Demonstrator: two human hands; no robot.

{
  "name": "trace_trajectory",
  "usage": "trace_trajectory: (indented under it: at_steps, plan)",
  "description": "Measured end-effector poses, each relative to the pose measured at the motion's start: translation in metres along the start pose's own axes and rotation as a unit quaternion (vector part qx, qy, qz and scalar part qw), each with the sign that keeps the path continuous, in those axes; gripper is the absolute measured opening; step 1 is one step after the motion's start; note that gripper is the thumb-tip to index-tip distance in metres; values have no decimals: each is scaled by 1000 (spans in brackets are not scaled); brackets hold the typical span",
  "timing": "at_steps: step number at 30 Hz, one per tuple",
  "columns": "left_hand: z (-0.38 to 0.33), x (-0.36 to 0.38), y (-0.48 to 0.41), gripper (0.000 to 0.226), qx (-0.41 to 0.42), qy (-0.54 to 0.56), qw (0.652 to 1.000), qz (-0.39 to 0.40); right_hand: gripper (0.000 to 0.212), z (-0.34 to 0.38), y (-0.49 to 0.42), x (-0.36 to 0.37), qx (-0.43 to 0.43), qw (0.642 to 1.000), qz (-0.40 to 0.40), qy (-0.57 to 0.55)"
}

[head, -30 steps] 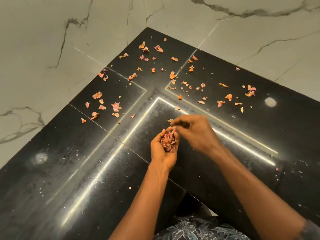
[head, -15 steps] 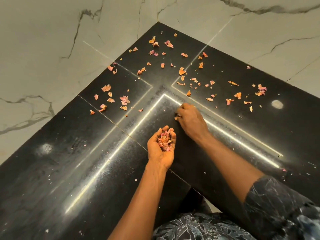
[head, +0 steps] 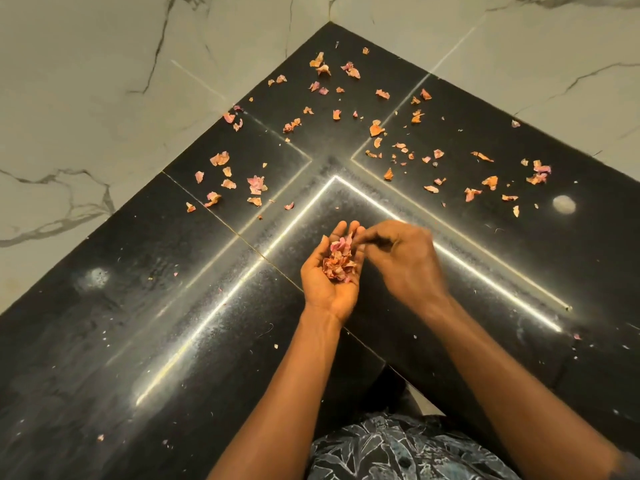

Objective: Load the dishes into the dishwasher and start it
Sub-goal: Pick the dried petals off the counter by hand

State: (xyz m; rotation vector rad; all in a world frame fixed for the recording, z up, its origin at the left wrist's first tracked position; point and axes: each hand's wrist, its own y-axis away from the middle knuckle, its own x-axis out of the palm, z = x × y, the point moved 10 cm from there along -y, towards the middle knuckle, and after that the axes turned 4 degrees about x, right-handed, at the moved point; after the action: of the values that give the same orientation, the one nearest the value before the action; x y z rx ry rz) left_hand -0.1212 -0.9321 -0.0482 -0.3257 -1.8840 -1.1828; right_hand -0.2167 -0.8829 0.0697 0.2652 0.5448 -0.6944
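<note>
Two hands meet above a black floor [head: 138, 341]. Left hand [head: 325, 282] lies palm up, fingers [head: 343, 230] nearly straight and lightly cupped, carrying a heap of petals [head: 339, 261] in the palm. Right hand [head: 405, 261] has curled fingertips [head: 367, 235] touching the left fingertips; motion blur hides whether they pinch anything. Loose petals [head: 375, 128] lie scattered beyond the fingertips, bordered by marble tiles [head: 86, 81].
</note>
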Motion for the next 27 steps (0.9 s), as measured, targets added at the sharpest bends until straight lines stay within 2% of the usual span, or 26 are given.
trace_trajectory:
  at_steps: [4,7,10,13,15,18,20,23,27]
  plan:
    - [12,9,-3,43,-36,14,999,31,32,29,16,11,-66,996,42,37]
    - [10,13,-3,41,-28,14,999,32,27,20,-7,-21,-70,997,-19,14]
    - [10,17,1,40,-36,44,998,41,24,-38,-56,-64,12,991,-112,70]
    - [14,15,6,40,-41,42,998,39,26,-100,-92,-96,119,968,-135,173]
    - [18,13,8,40,-44,43,998,34,23,-118,-108,-100,126,961,-107,222]
    - [23,10,11,39,-47,47,997,28,11,-117,-117,-82,90,952,-33,290]
    - [23,10,11,39,-45,47,998,24,20,-113,-116,-66,59,949,0,310]
    - [18,9,8,40,-36,50,998,14,19,-99,-102,-41,6,937,17,348]
    - [4,5,4,41,-16,63,998,3,22,-76,-76,-12,-30,948,18,318]
